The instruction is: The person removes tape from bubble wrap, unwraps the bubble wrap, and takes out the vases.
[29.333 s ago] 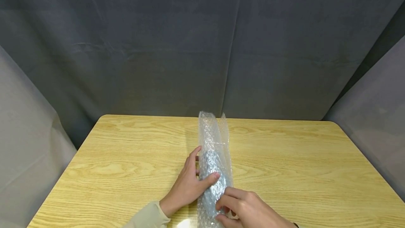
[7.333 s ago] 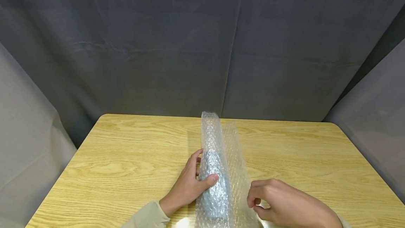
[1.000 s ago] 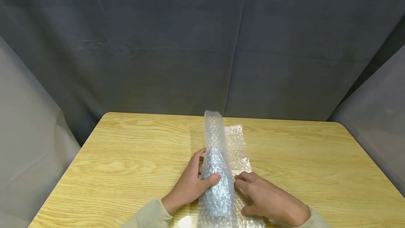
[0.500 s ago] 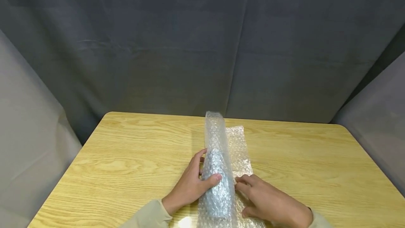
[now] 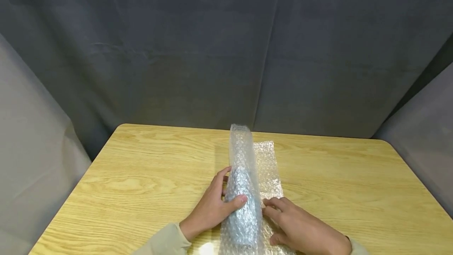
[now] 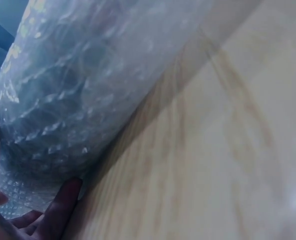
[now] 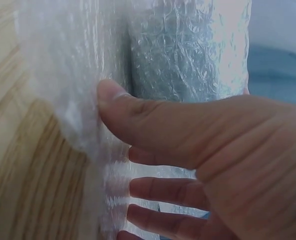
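Note:
A long bundle of clear bubble wrap [image 5: 244,211] lies lengthwise on the table, with something bluish-grey inside whose kind is hidden by the layers. My left hand [image 5: 211,207] grips its left side, thumb over the top; in the left wrist view, fingertips [image 6: 68,192] reach against its lower side. To the right of the bundle, a loose flap of the bubble wrap [image 5: 267,164] lies flat. My right hand [image 5: 301,223] rests on that flap beside the bundle. In the right wrist view its thumb and spread fingers [image 7: 167,192] touch the sheet without closing round it.
The wood-grain table [image 5: 141,168] extends to both sides of the bundle. A dark grey curtain [image 5: 177,58] hangs behind its far edge, and pale grey cloth [image 5: 32,148] flanks it left and right. The bundle's far end reaches about the table's back edge.
Earlier the flap stood up close to the bundle, then was loosely lifted at the right hand. Now it lies flat under that hand. Over the last second hardly anything moves; the left hand keeps its grip.

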A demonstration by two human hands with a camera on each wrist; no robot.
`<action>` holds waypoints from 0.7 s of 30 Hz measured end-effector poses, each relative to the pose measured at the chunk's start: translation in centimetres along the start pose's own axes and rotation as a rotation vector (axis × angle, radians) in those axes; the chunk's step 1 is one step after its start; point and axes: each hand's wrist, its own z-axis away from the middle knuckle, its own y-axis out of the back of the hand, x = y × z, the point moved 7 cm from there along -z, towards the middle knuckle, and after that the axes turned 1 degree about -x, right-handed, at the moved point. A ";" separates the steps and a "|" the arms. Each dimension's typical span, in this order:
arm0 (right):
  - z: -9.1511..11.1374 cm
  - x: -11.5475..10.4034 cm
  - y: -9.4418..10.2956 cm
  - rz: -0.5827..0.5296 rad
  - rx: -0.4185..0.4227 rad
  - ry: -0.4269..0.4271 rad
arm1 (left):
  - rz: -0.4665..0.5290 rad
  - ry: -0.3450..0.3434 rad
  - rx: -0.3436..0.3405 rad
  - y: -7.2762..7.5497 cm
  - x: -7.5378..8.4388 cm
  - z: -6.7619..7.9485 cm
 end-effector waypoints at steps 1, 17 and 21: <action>0.0 0.0 0.0 -0.004 0.001 0.002 | -0.002 0.000 -0.002 0.0 0.1 0.0; 0.1 0.0 0.2 -0.017 0.002 0.014 | -0.117 0.027 -0.034 0.4 0.9 0.1; 0.1 0.0 0.2 -0.009 0.000 0.018 | -0.172 0.040 -0.041 0.5 1.1 0.0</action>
